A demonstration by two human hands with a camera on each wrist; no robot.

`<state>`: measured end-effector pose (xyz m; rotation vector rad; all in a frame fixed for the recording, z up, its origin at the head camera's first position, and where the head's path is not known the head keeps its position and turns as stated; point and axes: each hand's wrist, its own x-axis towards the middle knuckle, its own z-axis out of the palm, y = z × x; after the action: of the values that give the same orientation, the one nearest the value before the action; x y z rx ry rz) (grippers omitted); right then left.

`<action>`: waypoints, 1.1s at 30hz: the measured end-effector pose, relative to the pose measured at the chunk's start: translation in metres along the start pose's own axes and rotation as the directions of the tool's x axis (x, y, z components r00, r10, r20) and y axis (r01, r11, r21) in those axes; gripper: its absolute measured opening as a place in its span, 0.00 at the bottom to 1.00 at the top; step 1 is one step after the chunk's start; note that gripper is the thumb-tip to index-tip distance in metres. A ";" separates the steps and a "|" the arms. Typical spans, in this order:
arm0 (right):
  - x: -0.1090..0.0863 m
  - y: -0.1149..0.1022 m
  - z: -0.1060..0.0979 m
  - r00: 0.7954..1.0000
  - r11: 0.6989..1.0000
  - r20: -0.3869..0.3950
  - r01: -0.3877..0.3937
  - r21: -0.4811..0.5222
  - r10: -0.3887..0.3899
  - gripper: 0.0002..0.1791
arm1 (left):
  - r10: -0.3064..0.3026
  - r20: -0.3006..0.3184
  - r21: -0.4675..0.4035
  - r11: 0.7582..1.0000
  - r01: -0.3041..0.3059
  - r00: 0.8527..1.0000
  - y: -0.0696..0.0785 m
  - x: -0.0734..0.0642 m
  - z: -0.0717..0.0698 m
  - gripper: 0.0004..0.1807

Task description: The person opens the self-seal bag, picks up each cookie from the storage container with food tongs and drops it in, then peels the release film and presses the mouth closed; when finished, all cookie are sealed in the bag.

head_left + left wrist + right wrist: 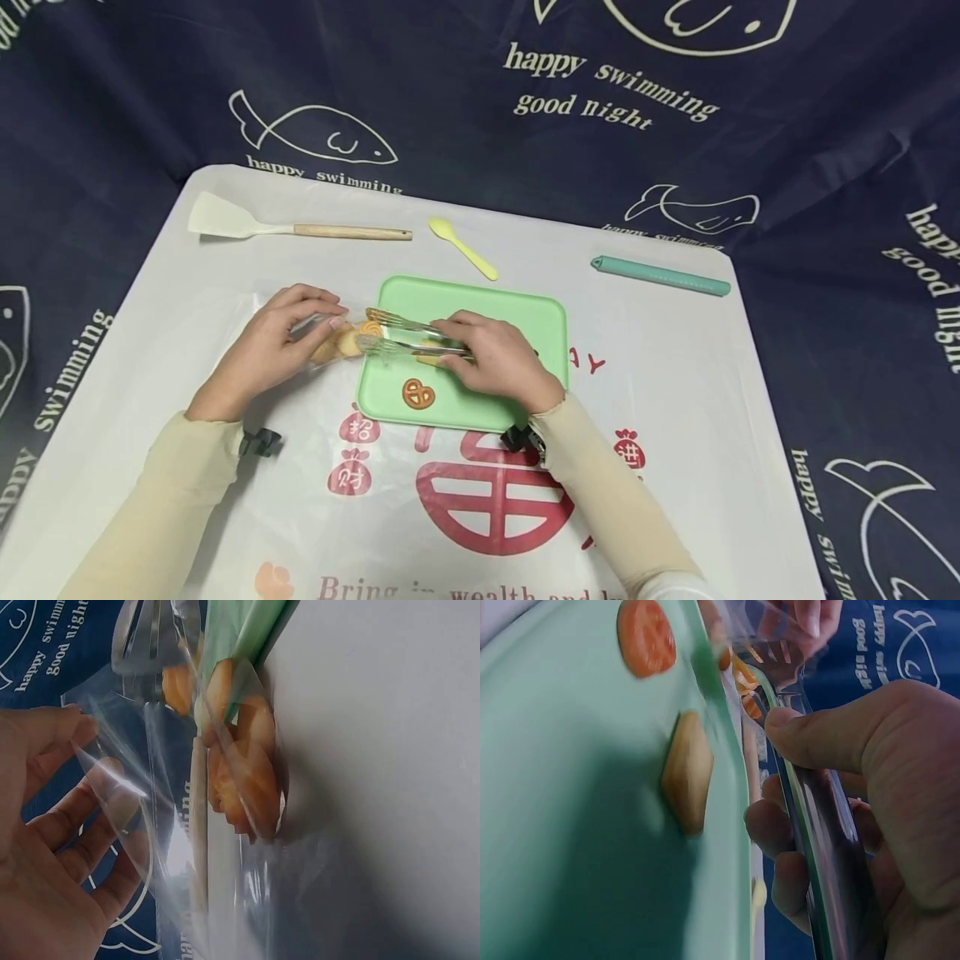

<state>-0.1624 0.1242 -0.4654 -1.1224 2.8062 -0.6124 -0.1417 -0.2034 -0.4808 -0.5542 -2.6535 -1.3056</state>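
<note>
Two hands are at work over the white counter (675, 375). The left hand (281, 337) pinches the edge of a clear plastic bag (169, 825) with golden-brown biscuits (244, 787) inside, just left of a pale green rectangular tray (465, 404). The right hand (491, 350) grips shiny metal tongs (411, 325), their tips at the bag's mouth about an orange swirled biscuit (371, 330); I can't tell how firmly they hold it. The right hand and tongs block my sight of the tray's middle, where a tan diamond-shaped biscuit (688, 772) lies; a brown pretzel-shaped biscuit (417, 393) sits at its near left. Along the far side are a white spatula with a wooden handle (300, 231) at left, a small yellow spoon (463, 248) behind the tray, and a slim teal stick (662, 276) at right. A navy fish-print curtain (465, 125) hangs beyond.
</note>
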 end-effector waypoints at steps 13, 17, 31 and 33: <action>0.007 -0.005 0.001 0.998 0.997 0.058 0.009 0.075 -0.013 0.24 | -0.019 -0.019 -0.015 1.000 0.019 1.000 0.003 -0.005 -0.001 0.07; 0.003 -0.004 0.001 0.996 0.997 0.084 0.013 0.079 -0.020 0.24 | -0.011 -0.022 -0.018 1.000 0.011 1.000 0.004 -0.007 -0.002 0.07; 0.027 -0.018 -0.002 0.991 0.998 0.132 0.023 0.057 -0.030 0.26 | 0.023 -0.010 0.000 1.000 -0.023 1.000 0.008 -0.002 -0.001 0.05; 0.032 -0.023 -0.001 0.989 0.999 0.148 0.019 0.048 -0.026 0.27 | 0.027 -0.010 0.007 1.000 -0.027 1.000 0.008 -0.002 -0.001 0.06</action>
<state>-0.1713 0.0885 -0.4525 -1.1418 2.6444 -0.5672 -0.1363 -0.2004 -0.4748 -0.5785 -2.6316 -1.2883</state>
